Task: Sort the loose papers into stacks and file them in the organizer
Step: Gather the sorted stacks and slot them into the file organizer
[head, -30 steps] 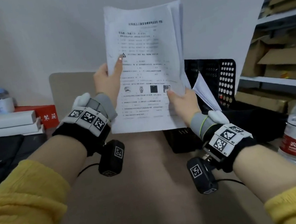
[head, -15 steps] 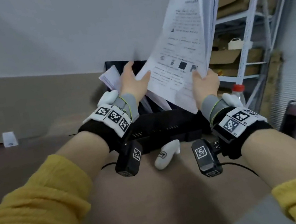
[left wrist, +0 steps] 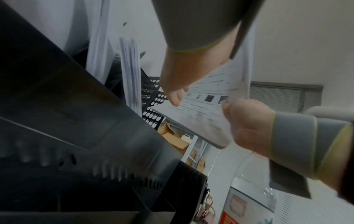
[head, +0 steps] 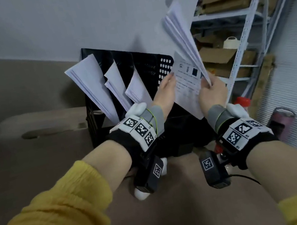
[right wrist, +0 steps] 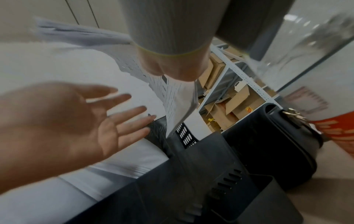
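Head view: a stack of papers (head: 184, 63) is pinched at its lower edge by the right hand (head: 211, 92), above the right end of the black organizer (head: 165, 65). The left hand (head: 164, 90) is spread flat, fingers straight, beside the printed sheet. Three filed bundles (head: 90, 82) are seen leaning in the organizer's left slots.
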`<action>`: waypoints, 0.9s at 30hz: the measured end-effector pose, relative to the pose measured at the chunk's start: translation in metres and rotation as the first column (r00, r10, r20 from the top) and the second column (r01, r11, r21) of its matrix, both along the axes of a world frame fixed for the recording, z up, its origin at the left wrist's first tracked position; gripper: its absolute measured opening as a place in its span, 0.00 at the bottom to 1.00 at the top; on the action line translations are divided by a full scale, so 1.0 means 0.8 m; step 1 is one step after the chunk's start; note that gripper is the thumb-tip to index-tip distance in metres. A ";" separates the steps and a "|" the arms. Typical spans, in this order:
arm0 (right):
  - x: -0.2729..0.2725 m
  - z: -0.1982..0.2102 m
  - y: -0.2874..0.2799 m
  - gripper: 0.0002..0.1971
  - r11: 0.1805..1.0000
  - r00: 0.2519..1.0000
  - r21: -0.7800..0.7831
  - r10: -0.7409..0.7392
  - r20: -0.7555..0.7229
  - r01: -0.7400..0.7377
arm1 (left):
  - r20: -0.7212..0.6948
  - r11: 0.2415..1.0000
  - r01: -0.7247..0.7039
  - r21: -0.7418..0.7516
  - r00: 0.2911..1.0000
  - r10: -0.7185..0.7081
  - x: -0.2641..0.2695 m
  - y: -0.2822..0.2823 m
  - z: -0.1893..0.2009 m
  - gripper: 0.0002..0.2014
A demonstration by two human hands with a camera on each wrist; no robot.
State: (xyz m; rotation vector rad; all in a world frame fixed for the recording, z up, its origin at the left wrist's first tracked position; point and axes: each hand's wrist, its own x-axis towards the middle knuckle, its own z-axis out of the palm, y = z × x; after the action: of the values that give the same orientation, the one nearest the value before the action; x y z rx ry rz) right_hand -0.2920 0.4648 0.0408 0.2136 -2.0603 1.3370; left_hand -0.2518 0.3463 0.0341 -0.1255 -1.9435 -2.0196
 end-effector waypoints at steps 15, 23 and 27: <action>-0.076 -0.042 -0.053 0.25 0.962 0.991 0.249 0.094 0.092 -0.114 | 0.188 0.982 0.084 0.167 0.975 -0.115 -0.052 -0.008 0.003 0.41; -0.091 -0.014 -0.063 0.24 0.978 0.976 0.028 0.208 -0.068 -0.207 | 0.037 0.965 0.182 0.188 0.981 -0.192 -0.038 -0.010 0.030 0.31; -0.091 -0.037 -0.064 0.24 0.976 0.976 0.054 0.215 -0.046 -0.212 | 0.127 0.981 0.118 0.151 0.982 -0.138 -0.047 -0.020 0.011 0.30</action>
State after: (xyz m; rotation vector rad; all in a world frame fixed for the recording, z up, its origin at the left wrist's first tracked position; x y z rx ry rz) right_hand -0.3647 0.4139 0.0110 0.4985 -2.0740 1.3928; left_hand -0.2896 0.3301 0.0427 -0.0818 -1.9058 -2.3003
